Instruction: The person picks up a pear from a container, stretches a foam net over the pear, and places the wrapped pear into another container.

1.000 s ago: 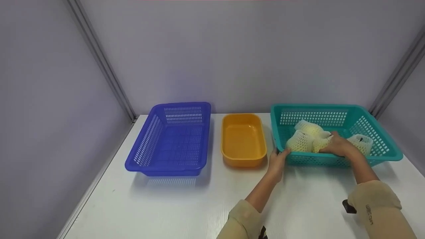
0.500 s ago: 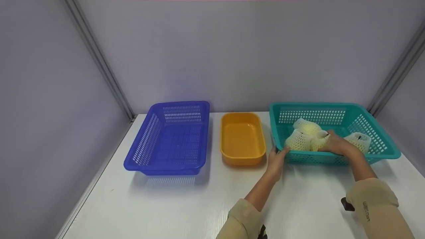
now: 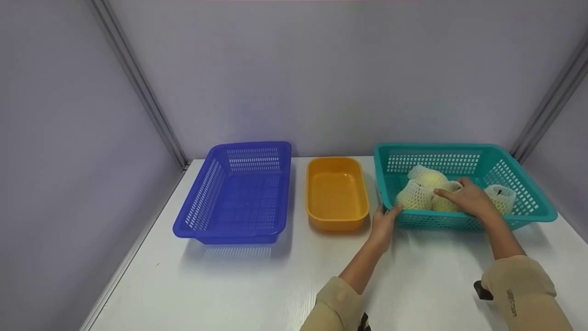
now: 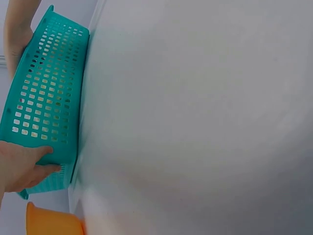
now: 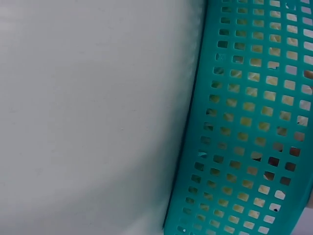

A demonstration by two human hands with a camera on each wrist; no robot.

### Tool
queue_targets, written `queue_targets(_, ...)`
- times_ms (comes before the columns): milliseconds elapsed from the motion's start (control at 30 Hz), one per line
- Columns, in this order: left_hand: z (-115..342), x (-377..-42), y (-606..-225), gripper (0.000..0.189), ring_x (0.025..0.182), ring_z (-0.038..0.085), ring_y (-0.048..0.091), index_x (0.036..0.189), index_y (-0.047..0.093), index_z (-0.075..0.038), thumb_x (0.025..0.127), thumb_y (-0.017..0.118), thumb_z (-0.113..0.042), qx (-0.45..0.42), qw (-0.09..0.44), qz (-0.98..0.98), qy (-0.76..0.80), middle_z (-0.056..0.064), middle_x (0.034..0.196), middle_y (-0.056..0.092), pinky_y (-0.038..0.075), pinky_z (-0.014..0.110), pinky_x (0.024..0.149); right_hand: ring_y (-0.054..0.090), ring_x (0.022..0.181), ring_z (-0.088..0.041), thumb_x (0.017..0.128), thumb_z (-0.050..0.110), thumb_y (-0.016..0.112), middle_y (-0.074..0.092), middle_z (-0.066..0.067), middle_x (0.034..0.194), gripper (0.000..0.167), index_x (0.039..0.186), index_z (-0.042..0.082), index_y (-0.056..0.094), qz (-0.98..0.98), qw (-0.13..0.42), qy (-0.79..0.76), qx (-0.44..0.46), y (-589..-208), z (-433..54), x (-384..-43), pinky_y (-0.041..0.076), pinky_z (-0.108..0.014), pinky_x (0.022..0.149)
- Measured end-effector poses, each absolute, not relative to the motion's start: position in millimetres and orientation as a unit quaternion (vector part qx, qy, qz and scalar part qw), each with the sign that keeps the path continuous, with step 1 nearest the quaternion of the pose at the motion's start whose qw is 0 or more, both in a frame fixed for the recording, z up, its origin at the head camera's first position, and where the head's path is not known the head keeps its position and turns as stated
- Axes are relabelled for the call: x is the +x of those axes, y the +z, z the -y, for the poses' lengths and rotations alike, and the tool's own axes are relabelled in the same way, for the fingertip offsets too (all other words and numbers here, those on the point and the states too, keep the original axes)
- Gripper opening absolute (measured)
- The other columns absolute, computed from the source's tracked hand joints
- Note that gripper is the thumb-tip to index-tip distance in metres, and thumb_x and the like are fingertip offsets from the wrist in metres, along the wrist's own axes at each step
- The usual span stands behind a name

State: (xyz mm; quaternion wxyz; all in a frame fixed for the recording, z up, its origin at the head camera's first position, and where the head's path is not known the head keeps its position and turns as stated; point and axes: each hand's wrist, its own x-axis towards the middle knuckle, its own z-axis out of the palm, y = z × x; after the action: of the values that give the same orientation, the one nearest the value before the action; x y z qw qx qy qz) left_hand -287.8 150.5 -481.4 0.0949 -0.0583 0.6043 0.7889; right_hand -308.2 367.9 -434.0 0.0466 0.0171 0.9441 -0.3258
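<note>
Against the back right stands a teal plastic basket [image 3: 429,148] with slotted walls. Several pale yellow fruits in white foam nets [image 3: 415,196] lie inside, most of them grouped to the left and one [image 3: 500,198] at the right, a dark stem showing. My left hand [image 3: 383,226] grips the basket's near left corner, thumb near the rim and fingers on the outer wall. Inside the basket, my right hand [image 3: 473,200] holds a netted fruit [image 3: 443,202], thumb across its top left; its other fingers are partly hidden. The right wrist view shows mainly the basket's perforated wall [image 5: 244,117].
An orange tub [image 3: 337,225] stands just left of the teal basket. Farther left is a blue slotted basket [image 3: 232,232]. All rest on a white table [image 3: 220,289], with grey panels [image 3: 321,78] behind and at the sides.
My right hand has lifted slightly, and its thumb has moved from low beside the netted fruit to over its top left. The fruit shows more fully. My left hand stays on the corner.
</note>
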Motion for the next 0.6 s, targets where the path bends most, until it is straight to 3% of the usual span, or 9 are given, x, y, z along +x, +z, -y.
queue_targets(167, -152, -286, -479, 0.061, 0.126, 0.026, 0.036, 0.138, 0.036, -0.003, 0.088, 0.060, -0.029, -0.074, 0.095, -0.612, 0.782, 0.011, 0.139, 0.039, 0.031, 0.043, 0.100, 0.035, 0.111, -0.051, 0.085, 0.059, 0.050, 0.031, -0.037, 0.128, 0.087, 0.131, -0.011, 0.027, -0.931, -0.022, -0.364, 0.015, -436, -369, -304, 0.033, -0.063, 0.083)
queue_targets(433, -145, -278, -479, 0.064, 0.123, 0.026, 0.041, 0.137, 0.039, -0.004, 0.087, 0.062, -0.037, -0.067, 0.092, -0.659, 0.743, 0.010, 0.135, 0.044, 0.037, 0.041, 0.097, 0.034, 0.115, -0.048, 0.089, 0.052, 0.049, 0.040, -0.031, 0.123, 0.068, 0.122, -0.006, 0.038, -0.910, -0.116, -0.398, 0.027, -440, -369, -299, 0.030, -0.062, 0.088)
queue_targets(600, -134, -271, -474, 0.063, 0.118, 0.025, 0.045, 0.132, 0.044, -0.001, 0.084, 0.065, -0.037, -0.078, 0.121, -0.692, 0.707, 0.011, 0.130, 0.048, 0.038, 0.041, 0.095, 0.044, 0.107, -0.035, 0.091, 0.048, 0.048, 0.050, -0.022, 0.114, 0.060, 0.118, -0.005, 0.045, -0.890, -0.192, -0.411, 0.044, -444, -368, -296, 0.034, -0.054, 0.089)
